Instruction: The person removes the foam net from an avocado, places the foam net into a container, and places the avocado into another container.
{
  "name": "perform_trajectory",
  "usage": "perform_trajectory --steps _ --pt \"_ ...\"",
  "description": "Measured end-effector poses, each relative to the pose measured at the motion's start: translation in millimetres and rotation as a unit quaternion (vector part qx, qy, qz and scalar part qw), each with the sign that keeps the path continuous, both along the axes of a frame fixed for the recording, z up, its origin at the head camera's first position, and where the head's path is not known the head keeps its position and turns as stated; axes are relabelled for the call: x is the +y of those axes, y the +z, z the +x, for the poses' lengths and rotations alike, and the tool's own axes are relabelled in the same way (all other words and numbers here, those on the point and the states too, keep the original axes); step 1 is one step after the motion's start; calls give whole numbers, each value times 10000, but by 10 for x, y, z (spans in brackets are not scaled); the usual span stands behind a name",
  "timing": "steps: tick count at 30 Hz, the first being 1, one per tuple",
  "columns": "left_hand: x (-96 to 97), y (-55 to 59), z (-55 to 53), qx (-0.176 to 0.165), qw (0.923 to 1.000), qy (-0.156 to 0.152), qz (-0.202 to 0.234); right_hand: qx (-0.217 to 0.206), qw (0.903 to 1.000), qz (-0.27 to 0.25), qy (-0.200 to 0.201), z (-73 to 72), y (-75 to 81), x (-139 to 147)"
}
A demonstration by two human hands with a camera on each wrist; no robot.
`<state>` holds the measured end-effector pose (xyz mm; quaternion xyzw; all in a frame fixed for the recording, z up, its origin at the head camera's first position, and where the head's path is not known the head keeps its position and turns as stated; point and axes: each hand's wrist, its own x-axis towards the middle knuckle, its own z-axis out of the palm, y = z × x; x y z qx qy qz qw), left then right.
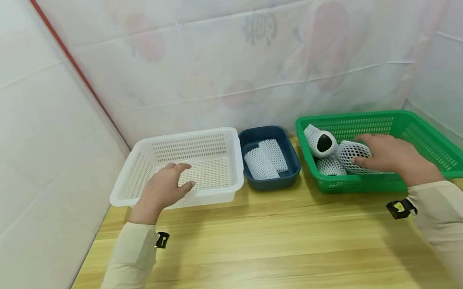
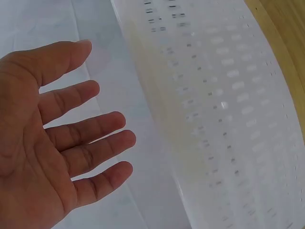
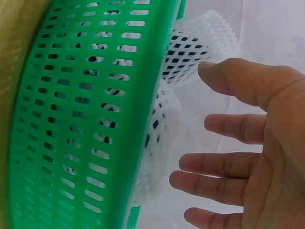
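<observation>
Over the near left part of the white plastic basket (image 1: pixel 234 163) hovers my left hand (image 1: pixel 163 186). Its fingers are loosely spread with nothing between them, as the left wrist view also shows. My right hand (image 1: pixel 389 154) reaches over the green plastic basket (image 1: pixel 440 150), thumb and fingers apart. Beside its fingertips lies a dark item in a white foam net sleeve (image 1: pixel 351 154); whether they touch is hard to tell. Another sleeved item (image 1: pixel 322 143) shows a dark round end. A further foam net sleeve (image 1: pixel 330 167) lies below it, its contents mostly hidden.
Between the two baskets stands a dark blue bin (image 1: pixel 273 184) with flat white foam net sleeves (image 1: pixel 261 164) in it. All three containers sit along the back of a wooden table (image 1: pixel 271 255). White sheeting (image 1: pixel 213 69) hangs behind and at both sides.
</observation>
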<state>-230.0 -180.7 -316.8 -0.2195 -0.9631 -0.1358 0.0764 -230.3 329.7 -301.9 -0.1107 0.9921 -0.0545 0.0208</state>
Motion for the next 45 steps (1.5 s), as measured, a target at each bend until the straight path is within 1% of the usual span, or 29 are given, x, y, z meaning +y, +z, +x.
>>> perform_trajectory --steps 3,5,7,9,12,13,16,20,23,29,35,39,42,45 --pt "58 -42 -1 59 9998 -168 127 -58 9998 -150 116 -26 -26 8" --pt "103 -73 -3 176 9993 -281 180 -92 9995 -241 202 -43 -40 13" --pt "149 -109 -1 367 9984 -375 218 -111 9991 -306 276 -61 -54 17" --pt "198 -134 10 465 9975 -451 288 -89 9990 -306 299 -77 -68 25" --pt "275 -158 34 429 9971 -522 348 -48 9988 -379 306 -97 -96 36" --pt "299 -162 41 369 9972 -544 370 -26 9987 -405 309 -102 -107 39" --pt "358 -183 47 282 9974 -590 292 6 9984 -482 298 -115 -144 53" --pt "416 -196 41 250 9975 -627 207 32 9982 -540 272 -125 -180 65" --pt "450 -207 32 296 9969 -694 207 17 9977 -620 271 -138 -180 60" --pt "527 -238 29 516 9946 -859 268 -126 9968 -752 226 -177 -173 50" --pt "610 -254 45 489 9942 -953 131 -89 9965 -802 207 -219 -226 78" --pt "662 -279 43 543 9925 -1097 65 -152 9959 -874 153 -236 -252 86" --pt "696 -293 48 601 9905 -1232 117 -230 9954 -928 103 -240 -260 86" --pt "725 -306 56 580 9895 -1314 160 -258 9948 -977 96 -247 -273 79"
